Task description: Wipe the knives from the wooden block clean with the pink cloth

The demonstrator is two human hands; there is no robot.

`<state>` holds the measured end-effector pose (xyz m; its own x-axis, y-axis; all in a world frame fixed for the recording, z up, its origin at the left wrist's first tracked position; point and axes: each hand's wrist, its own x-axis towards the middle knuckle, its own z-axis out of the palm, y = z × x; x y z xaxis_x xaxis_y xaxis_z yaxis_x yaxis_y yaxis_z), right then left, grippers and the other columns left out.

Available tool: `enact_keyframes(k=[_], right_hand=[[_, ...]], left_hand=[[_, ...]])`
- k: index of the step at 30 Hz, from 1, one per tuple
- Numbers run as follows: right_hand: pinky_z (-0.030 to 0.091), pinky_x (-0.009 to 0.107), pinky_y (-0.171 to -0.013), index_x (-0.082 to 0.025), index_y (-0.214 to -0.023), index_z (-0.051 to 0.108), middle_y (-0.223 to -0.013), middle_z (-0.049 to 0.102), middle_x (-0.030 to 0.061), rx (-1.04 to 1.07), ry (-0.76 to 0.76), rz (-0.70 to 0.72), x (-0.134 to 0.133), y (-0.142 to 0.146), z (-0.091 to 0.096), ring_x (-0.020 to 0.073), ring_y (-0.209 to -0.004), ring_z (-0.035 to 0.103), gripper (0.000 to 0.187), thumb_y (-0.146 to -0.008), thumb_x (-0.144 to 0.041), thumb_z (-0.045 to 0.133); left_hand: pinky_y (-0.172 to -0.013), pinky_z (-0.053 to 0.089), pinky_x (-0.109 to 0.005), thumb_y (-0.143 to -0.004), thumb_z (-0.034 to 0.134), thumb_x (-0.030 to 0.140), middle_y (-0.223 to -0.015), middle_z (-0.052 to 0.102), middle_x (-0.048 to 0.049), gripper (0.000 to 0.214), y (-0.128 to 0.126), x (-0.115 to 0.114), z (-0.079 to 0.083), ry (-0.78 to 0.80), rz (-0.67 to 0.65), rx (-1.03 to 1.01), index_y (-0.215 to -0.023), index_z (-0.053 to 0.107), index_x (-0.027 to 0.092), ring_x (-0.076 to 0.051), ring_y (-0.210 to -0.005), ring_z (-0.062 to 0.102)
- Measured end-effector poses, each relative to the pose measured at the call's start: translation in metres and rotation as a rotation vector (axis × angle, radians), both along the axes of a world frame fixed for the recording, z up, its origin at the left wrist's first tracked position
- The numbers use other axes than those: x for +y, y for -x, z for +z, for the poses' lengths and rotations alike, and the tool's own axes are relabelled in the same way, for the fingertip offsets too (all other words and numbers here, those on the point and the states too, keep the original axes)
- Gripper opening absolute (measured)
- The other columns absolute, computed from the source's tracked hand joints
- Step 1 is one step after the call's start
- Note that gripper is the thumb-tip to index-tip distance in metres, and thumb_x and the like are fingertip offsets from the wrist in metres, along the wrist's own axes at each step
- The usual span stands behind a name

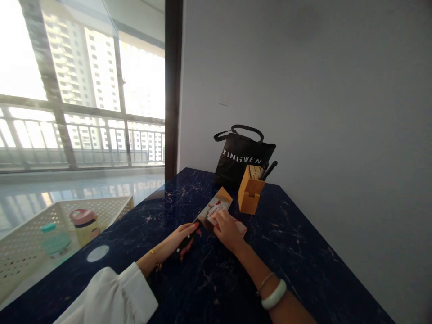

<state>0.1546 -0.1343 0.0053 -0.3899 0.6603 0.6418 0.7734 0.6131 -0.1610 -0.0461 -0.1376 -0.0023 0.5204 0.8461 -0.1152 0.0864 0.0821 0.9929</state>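
My left hand [180,235] is closed around the black riveted handle of a kitchen cleaver [206,212]. The cleaver's wide, shiny blade points away from me and to the right, over the dark blue marbled table [286,252]. My right hand [227,228] presses a pale pinkish cloth [240,227] against the flat of the blade. The cloth bunches out past the fingers on both sides, and this hand hides part of the blade. Just beyond the blade, to the right, stands a wooden knife block [249,198] with dark-handled tools in it.
A black tote bag [232,164] leans against the wall behind the knife block. At the left, a cream perforated basket [111,211] holds a pink-lidded cup [84,225] and a teal-capped bottle [54,240]. A white round disc [98,254] lies near the table's left edge.
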Motion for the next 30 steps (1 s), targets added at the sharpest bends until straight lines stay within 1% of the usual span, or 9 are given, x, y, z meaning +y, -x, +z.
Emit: enact_keyframes(k=[2, 3, 8, 10, 14, 19, 21, 24, 30], right_hand=[[0.035, 0.035, -0.080, -0.018, -0.088, 0.049, -0.086, 0.046, 0.0046, -0.040, 0.004, 0.021, -0.0005, 0.0015, -0.0002, 0.0190, -0.086, 0.041, 0.021, -0.070, -0.008, 0.043], [0.036, 0.035, -0.080, -0.018, -0.088, 0.049, -0.087, 0.045, 0.0046, -0.049, 0.002, 0.024, -0.0006, 0.0016, -0.0001, 0.0190, -0.086, 0.041, 0.022, -0.070, -0.007, 0.043], [0.036, 0.036, -0.080, -0.017, -0.093, 0.048, -0.088, 0.045, 0.0051, -0.081, -0.017, 0.019, -0.0005, 0.0008, -0.0012, 0.0195, -0.087, 0.041, 0.026, -0.071, -0.007, 0.042], [0.035, 0.038, -0.083, -0.017, -0.094, 0.048, -0.088, 0.045, 0.0055, -0.107, -0.021, 0.009, -0.0007, 0.0011, -0.0023, 0.0197, -0.088, 0.040, 0.025, -0.072, -0.008, 0.042], [0.035, 0.040, -0.085, -0.017, -0.093, 0.049, -0.089, 0.046, 0.0061, -0.123, -0.024, -0.026, -0.0005, 0.0017, -0.0036, 0.0200, -0.088, 0.040, 0.023, -0.073, -0.008, 0.041], [0.036, 0.040, -0.083, -0.017, -0.090, 0.049, -0.088, 0.046, 0.0065, -0.012, -0.048, -0.034, 0.0013, 0.0003, -0.0032, 0.0211, -0.088, 0.041, 0.022, -0.073, -0.007, 0.040], [0.036, 0.040, -0.083, -0.017, -0.092, 0.049, -0.087, 0.046, 0.0061, 0.026, -0.064, -0.024, 0.0017, 0.0000, -0.0030, 0.0210, -0.088, 0.041, 0.023, -0.074, -0.007, 0.039], [0.036, 0.040, -0.083, -0.018, -0.091, 0.048, -0.086, 0.046, 0.0051, 0.048, -0.066, -0.026, 0.0012, 0.0002, -0.0027, 0.0203, -0.087, 0.042, 0.023, -0.073, -0.006, 0.039], [0.038, 0.038, -0.081, -0.018, -0.089, 0.047, -0.086, 0.046, 0.0058, 0.051, -0.073, -0.069, 0.0014, 0.0004, -0.0043, 0.0205, -0.087, 0.042, 0.021, -0.073, -0.006, 0.040]], left_hand=[[-0.026, 0.033, -0.018, -0.078, 0.027, 0.060, -0.039, 0.045, 0.0053, 0.055, -0.0010, 0.0020, -0.0008, 0.088, 0.042, -0.075, -0.094, 0.050, 0.013, -0.008, -0.025, 0.037], [-0.026, 0.032, -0.018, -0.079, 0.026, 0.060, -0.040, 0.045, 0.0052, 0.055, -0.0014, 0.0020, -0.0005, 0.112, 0.063, -0.116, -0.094, 0.050, 0.013, -0.008, -0.024, 0.036], [-0.027, 0.029, -0.016, -0.080, 0.037, 0.051, -0.049, 0.046, 0.0055, 0.040, -0.0039, -0.0023, 0.0031, 0.143, 0.121, -0.281, -0.090, 0.049, 0.014, -0.004, -0.026, 0.036], [-0.027, 0.028, -0.016, -0.077, 0.044, 0.051, -0.054, 0.047, 0.0059, 0.038, -0.0051, -0.0022, 0.0024, 0.086, 0.148, -0.314, -0.089, 0.048, 0.015, -0.003, -0.027, 0.036], [-0.028, 0.027, -0.015, -0.071, 0.053, 0.053, -0.062, 0.049, 0.0064, 0.040, -0.0068, 0.0008, -0.0006, -0.109, 0.242, -0.285, -0.088, 0.046, 0.016, -0.002, -0.029, 0.037], [-0.040, 0.039, -0.016, -0.068, 0.059, 0.049, -0.065, 0.049, 0.0070, 0.040, -0.0046, -0.0027, 0.0041, -0.160, 0.299, -0.166, -0.087, 0.041, 0.019, -0.004, -0.044, 0.046], [-0.043, 0.041, -0.017, -0.068, 0.060, 0.047, -0.069, 0.049, 0.0063, 0.039, -0.0025, -0.0046, 0.0061, -0.189, 0.301, -0.116, -0.087, 0.038, 0.021, -0.006, -0.050, 0.050], [-0.047, 0.042, -0.018, -0.068, 0.061, 0.044, -0.075, 0.050, 0.0050, 0.040, 0.0005, -0.0044, 0.0051, -0.312, 0.274, -0.070, -0.086, 0.034, 0.021, -0.008, -0.058, 0.051], [-0.052, 0.035, -0.018, -0.070, 0.060, 0.039, -0.068, 0.047, 0.0048, 0.034, -0.0043, -0.0041, -0.0017, -0.542, 0.209, 0.108, -0.087, 0.038, 0.019, -0.008, -0.059, 0.045]])
